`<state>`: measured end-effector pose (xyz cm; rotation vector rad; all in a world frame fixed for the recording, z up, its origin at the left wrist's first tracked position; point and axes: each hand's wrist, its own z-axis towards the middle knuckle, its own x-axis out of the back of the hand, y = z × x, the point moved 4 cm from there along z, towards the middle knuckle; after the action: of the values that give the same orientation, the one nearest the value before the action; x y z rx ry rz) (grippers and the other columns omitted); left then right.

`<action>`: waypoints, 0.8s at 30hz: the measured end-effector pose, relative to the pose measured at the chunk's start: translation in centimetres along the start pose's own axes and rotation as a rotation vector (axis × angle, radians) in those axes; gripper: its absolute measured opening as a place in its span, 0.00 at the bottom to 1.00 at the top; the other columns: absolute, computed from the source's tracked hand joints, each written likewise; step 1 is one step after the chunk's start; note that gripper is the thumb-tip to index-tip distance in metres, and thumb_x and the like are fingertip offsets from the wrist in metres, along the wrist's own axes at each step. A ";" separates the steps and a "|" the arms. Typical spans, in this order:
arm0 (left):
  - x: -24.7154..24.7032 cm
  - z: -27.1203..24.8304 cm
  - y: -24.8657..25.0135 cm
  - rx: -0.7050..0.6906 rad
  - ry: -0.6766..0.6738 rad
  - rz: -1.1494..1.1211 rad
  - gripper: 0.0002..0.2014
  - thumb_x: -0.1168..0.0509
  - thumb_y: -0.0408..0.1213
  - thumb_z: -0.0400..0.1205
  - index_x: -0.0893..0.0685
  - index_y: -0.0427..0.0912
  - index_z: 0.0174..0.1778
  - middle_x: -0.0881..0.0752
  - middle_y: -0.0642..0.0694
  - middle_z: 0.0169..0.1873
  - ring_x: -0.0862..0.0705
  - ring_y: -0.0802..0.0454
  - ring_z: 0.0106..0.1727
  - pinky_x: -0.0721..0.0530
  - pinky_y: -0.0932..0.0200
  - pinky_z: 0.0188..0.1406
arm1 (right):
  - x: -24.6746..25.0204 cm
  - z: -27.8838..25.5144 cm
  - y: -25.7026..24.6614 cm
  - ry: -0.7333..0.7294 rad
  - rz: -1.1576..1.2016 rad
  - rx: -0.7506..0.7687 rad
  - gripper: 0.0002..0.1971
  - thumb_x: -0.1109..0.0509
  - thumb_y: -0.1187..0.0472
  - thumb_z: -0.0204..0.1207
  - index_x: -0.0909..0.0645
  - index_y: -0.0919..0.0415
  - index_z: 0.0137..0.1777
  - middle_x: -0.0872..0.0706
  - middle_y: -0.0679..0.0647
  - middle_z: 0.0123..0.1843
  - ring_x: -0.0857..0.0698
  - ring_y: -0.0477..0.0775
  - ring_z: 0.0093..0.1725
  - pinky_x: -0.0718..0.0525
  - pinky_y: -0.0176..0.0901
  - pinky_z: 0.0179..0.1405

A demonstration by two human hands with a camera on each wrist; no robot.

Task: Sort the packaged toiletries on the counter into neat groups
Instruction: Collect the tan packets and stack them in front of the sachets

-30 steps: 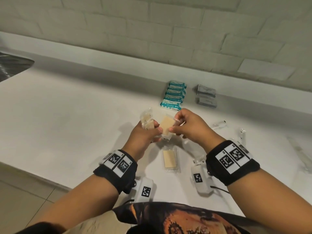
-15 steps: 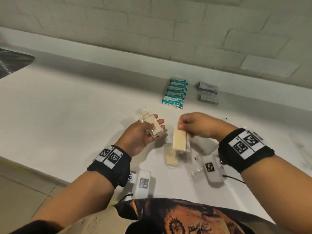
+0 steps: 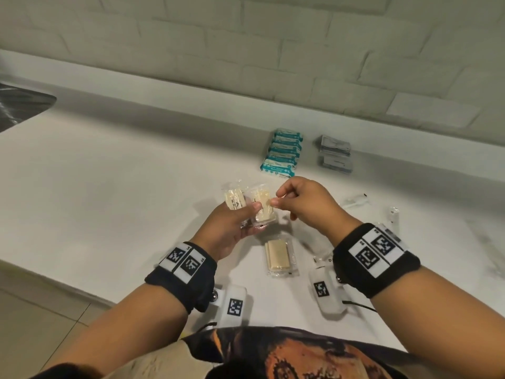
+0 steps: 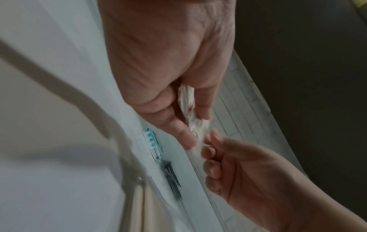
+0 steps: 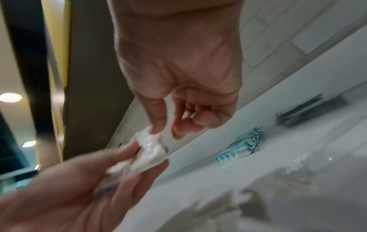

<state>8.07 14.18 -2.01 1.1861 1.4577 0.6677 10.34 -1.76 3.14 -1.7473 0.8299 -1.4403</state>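
Observation:
My left hand [image 3: 246, 214] grips two clear-wrapped cream soap bars side by side above the white counter [image 3: 109, 201]: one soap packet [image 3: 233, 201] on the left and a second soap packet [image 3: 261, 207] under its thumb. My right hand [image 3: 274, 201] pinches the right edge of that second packet. A third soap packet [image 3: 278, 255] lies flat on the counter just below the hands. In the right wrist view the right hand's thumb and forefinger pinch the crinkled wrapper [image 5: 151, 150]. The left wrist view shows the wrapper [image 4: 188, 106] between the left hand's fingers.
A row of teal packets [image 3: 284, 151] and a stack of grey sachets [image 3: 334, 154] sit by the back ledge. Small clear-wrapped items [image 3: 355, 201] [image 3: 393, 214] lie at the right. A dark sink [image 3: 19, 105] is at the far left. The counter's front edge runs under my wrists.
My right hand has lifted its soap packet up from near the counter and set it beside the one in my left hand, which now grips both.

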 end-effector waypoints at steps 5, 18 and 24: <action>-2.0 -0.6 0.1 -0.050 -0.158 0.097 0.10 0.37 0.34 0.84 0.16 0.40 0.58 0.10 0.40 0.48 0.10 0.43 0.49 0.12 0.55 0.45 | -1.6 -1.1 0.1 -0.123 0.303 -0.060 0.15 0.24 0.55 0.73 0.16 0.67 0.52 0.10 0.59 0.42 0.12 0.53 0.36 0.14 0.42 0.33; -0.6 0.4 1.1 -0.131 -0.001 0.052 0.12 0.35 0.20 0.79 0.24 0.43 0.46 0.15 0.46 0.38 0.13 0.48 0.41 0.13 0.55 0.39 | -0.3 -0.7 0.4 -0.098 0.130 -0.085 0.05 0.30 0.67 0.78 0.20 0.64 0.40 0.14 0.59 0.32 0.16 0.52 0.28 0.16 0.43 0.33; -0.4 0.5 0.8 -0.125 0.048 0.266 0.13 0.29 0.23 0.76 0.20 0.44 0.47 0.14 0.44 0.41 0.14 0.48 0.42 0.15 0.53 0.42 | 1.1 -0.2 -0.5 -0.084 0.005 -0.018 0.03 0.25 0.63 0.74 0.14 0.60 0.45 0.12 0.49 0.35 0.16 0.47 0.32 0.19 0.41 0.33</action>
<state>8.75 13.98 -1.25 1.2846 1.2887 0.9614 10.36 -2.39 4.15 -1.8048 0.8043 -1.3510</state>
